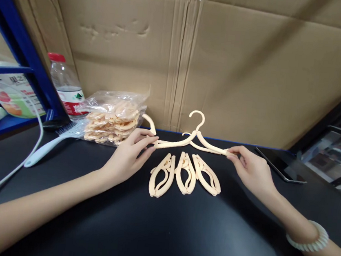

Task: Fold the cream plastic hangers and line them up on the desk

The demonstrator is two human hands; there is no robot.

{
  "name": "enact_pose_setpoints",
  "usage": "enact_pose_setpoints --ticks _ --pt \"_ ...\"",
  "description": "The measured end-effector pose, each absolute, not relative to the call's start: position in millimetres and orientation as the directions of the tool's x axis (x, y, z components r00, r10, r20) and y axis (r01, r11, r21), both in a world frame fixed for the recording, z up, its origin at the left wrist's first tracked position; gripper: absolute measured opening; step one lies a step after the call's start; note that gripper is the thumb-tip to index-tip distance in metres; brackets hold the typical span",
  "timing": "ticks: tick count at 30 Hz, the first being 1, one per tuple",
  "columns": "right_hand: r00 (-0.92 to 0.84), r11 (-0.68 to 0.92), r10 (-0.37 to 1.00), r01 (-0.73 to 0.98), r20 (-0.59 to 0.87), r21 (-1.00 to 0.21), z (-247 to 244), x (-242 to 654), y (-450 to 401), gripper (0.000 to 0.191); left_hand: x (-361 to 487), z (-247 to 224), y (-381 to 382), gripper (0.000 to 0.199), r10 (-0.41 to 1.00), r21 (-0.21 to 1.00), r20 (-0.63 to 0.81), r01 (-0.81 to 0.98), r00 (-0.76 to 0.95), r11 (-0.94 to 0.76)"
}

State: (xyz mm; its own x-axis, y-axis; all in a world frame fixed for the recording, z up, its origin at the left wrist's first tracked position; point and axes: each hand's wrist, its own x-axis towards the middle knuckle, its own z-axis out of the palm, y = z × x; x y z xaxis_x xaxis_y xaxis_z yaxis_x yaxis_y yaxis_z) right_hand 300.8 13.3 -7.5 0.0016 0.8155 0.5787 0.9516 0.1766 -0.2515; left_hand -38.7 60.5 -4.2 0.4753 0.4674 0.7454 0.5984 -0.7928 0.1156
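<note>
We have a cream-coloured hanger point(176, 144) opened out near the back of the table point(158, 233), its hook pointing up and its two smooth, gently curved arms sloping down to either side. Our left hand point(130, 152) pinches the left end between thumb and fingertips; our right hand point(253, 170) pinches the right end the same way, both nearly closed. Just behind it we see a smaller-looking hook point(186, 134) and a curved cream piece point(149, 123) beside our left fingers; we cannot tell how these join.

In front, three folded hangers point(179, 175) of the same colour lie in a row, hooks tucked inside their oval outlines. To the left, a clear plastic bag point(114, 104) holds a stack of more folded ones. Behind it stands a clear bottle point(66, 81) with a red cap; its label hides the lower part. Farther left, past a blue frame point(22, 35), sits a container point(17, 92) with fruit on its label, its contents unclear. A pale blue brush point(43, 150) touches the bag, and a phone point(280, 165) lies beyond our right hand.
</note>
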Motion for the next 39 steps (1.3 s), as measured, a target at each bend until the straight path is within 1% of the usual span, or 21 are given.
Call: enact_pose_setpoints --ticks 4,6,8,10,12,15,18,20,21,24,28,31,33,35,37,39 --pt "-0.105 0.322 0.8 0.906 0.591 -0.274 -14.3 286.2 7.3 0.017 -34.7 2.8 46.3 0.026 0.399 0.08 0.784 0.56 0.476 -0.825" --pt "-0.17 0.385 0.792 0.885 0.587 -0.263 -18.1 280.3 5.5 0.02 -33.2 4.8 40.0 0.02 0.412 0.118 0.784 0.541 0.465 -0.833" --pt "-0.212 0.417 0.791 0.873 0.574 -0.253 -19.9 277.6 4.7 0.02 -32.6 5.2 35.0 0.018 0.486 0.228 0.758 0.521 0.436 -0.823" --pt "-0.222 0.418 0.791 0.877 0.57 -0.239 -19.9 278.3 4.9 0.016 -33.2 4.1 31.5 0.021 0.596 0.375 0.702 0.51 0.389 -0.774" --pt "-0.218 0.413 0.776 0.885 0.592 -0.216 -19.3 281.2 6.0 0.014 -34.4 2.2 29.9 0.026 0.697 0.518 0.632 0.485 0.338 -0.705" --pt "-0.209 0.419 0.739 0.887 0.64 -0.194 -18.9 287.0 8.9 0.016 -35.1 -0.6 30.1 0.031 0.8 0.698 0.521 0.391 0.298 -0.6" --pt "-0.219 0.457 0.67 0.874 0.709 -0.163 -18.5 291.1 11.9 0.018 -33.9 -2.4 31.3 0.034 0.857 0.816 0.429 0.284 0.285 -0.503" --pt "-0.22 0.496 0.618 0.854 0.755 -0.157 -17.4 291.9 13.0 0.019 -32.5 -3.2 31.8 0.033 0.874 0.851 0.399 0.243 0.279 -0.466" --pt "-0.212 0.516 0.602 0.839 0.77 -0.172 -16.6 291.7 13.0 0.019 -31.8 -3.5 31.8 0.033 0.879 0.86 0.39 0.232 0.275 -0.454" --pt "-0.161 0.554 0.606 0.788 0.779 -0.269 -13.7 289.2 10.5 0.019 -29.9 -3.4 31.7 0.031 0.889 0.878 0.372 0.208 0.267 -0.43" --pt "-0.072 0.559 0.669 0.704 0.74 -0.437 -10.6 284.1 4.2 0.02 -28.5 -1.9 31.1 0.031 0.899 0.892 0.353 0.196 0.259 -0.407" --pt "-0.036 0.573 0.705 0.617 0.708 -0.539 -10.0 280.2 0.6 0.019 -28.1 -1.1 29.9 0.031 0.905 0.899 0.346 0.19 0.247 -0.395" --pt "-0.027 0.577 0.744 0.529 0.668 -0.622 -9.8 277.5 -0.8 0.019 -27.9 -0.5 29.0 0.032 0.911 0.907 0.342 0.172 0.231 -0.384" --pt "-0.016 0.552 0.803 0.396 0.596 -0.734 -9.1 275.3 -1.5 0.024 -27.5 0.7 28.3 0.034 0.921 0.921 0.333 0.14 0.204 -0.364" --pt "-0.008 0.495 0.86 0.26 0.511 -0.829 -7.9 274.6 -1.0 0.027 -27.0 3.1 27.7 0.037 0.933 0.939 0.315 0.089 0.174 -0.333" --pt "0.011 0.424 0.903 0.149 0.43 -0.893 -6.7 275.9 0.8 0.029 -26.5 6.8 27.0 0.041 0.947 0.956 0.289 0.011 0.14 -0.294"
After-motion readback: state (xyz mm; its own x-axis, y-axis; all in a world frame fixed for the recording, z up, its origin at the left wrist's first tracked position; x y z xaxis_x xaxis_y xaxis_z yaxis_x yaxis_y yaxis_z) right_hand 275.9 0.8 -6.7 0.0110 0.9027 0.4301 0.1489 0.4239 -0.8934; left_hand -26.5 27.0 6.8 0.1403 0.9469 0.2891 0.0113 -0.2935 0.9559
